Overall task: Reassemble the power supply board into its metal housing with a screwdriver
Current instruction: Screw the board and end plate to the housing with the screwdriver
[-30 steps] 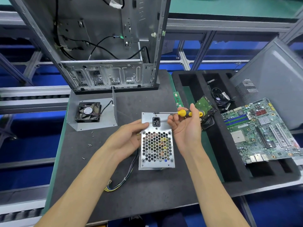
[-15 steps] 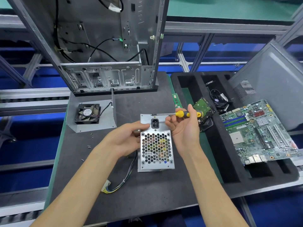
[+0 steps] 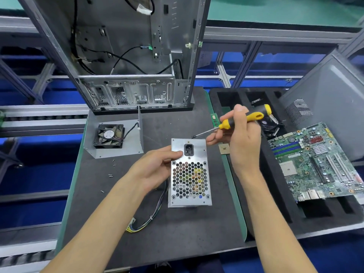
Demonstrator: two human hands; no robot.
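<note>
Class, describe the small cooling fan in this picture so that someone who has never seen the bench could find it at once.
Start at the tall open computer case standing at the back of the dark mat. Just in front of its base lies a bent grey metal plate, and the cooling fan sits on it. It is the only black square frame with blades and a round white centre label.

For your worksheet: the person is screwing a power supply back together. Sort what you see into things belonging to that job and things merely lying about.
Belonging to the job:
- power supply housing, gripped by the left hand
- screwdriver, held in the right hand
- loose screws on the mat

Just lying about:
- cooling fan
- motherboard
- computer case
- small chip
</note>
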